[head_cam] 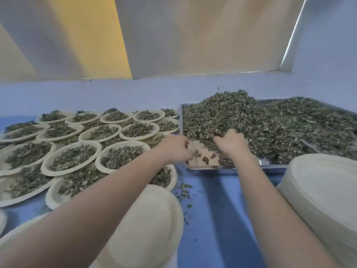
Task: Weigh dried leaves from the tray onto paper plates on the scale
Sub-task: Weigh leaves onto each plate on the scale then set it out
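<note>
My right hand point(230, 141) curls into the dried leaves point(251, 120) piled in the metal tray point(228, 167), grabbing some. My left hand point(175, 147), fingers curled, holds the tray's near corner steady. An empty paper plate point(152, 225) waits below my arms.

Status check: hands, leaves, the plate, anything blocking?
Both hands at the tray: left hand at its near corner, right hand digging into the dried leaves. Empty plate below the arms; scale not visible. Nothing blocking.

Colours we record
Our dried leaves point(270, 122) dull green; paper plates point(71, 157) cream; tray point(212, 167) silver; table point(208, 219) blue.
</note>
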{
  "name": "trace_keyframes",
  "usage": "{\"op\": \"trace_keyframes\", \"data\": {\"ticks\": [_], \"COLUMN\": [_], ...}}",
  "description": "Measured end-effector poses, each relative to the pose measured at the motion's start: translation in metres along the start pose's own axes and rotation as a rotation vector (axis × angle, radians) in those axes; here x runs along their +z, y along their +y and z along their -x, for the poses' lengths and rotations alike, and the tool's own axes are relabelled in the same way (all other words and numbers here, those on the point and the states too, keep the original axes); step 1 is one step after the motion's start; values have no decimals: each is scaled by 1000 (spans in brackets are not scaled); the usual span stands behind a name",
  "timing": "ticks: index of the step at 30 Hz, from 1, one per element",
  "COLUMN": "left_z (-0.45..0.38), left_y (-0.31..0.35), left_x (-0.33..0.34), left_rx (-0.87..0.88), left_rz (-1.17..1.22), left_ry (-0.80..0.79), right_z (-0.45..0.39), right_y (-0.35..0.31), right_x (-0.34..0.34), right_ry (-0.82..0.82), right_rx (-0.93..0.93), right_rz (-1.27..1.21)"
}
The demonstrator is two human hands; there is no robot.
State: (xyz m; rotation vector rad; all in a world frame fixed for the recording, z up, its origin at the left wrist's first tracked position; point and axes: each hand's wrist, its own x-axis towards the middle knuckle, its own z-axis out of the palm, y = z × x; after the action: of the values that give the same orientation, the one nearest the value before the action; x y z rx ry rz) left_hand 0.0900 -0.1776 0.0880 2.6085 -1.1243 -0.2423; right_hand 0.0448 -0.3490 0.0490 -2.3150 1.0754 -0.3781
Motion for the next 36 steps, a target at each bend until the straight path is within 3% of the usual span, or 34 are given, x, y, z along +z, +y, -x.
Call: {"op": "trace_keyframes", "data": {"ticks": [5,8,10,13,15,19,22,25,27,29,32,33,36], "left_z": [-44,-67,-78,-89,-95,-103,-104,-104,-104,-105,-104,-103,-104], "left_y": [-6,-9,-10,-11,-11,-9,-8,-9,-10,-9,-5,-3,-1], "left_x": [9,14,17,24,30,36,38,40,41,41,40,40,43], "left_rx": [50,91,104,108,106,123,122,96,74,51,28,17,-34], "left_rz": [-65,-128,-148,-161,-138,-103,-48,-34,-24,0,52,73,110], "left_ry": [-170,-167,-149,-115,-82,-70,-63,-94,-116,-119,-119,-121,-152], "right_z": [-58,-85,-96,-98,-94,-96,-101,-88,-84,-83,-95,-97,-87], "right_y": [23,36,48,46,30,4,13,24,26,20,18,19,23], "right_x": [3,-4,-11,-4,7,8,-3,9,22,20,11,13,32], "right_ry": [-24,71,107,10,-90,-145,-14,-187,-266,-174,144,126,-246], "right_rx": [295,466,595,707,618,247,318,490,358,198,124,90,-39], "right_rz": [50,176,125,203,330,224,251,378,361,259,224,252,322]}}
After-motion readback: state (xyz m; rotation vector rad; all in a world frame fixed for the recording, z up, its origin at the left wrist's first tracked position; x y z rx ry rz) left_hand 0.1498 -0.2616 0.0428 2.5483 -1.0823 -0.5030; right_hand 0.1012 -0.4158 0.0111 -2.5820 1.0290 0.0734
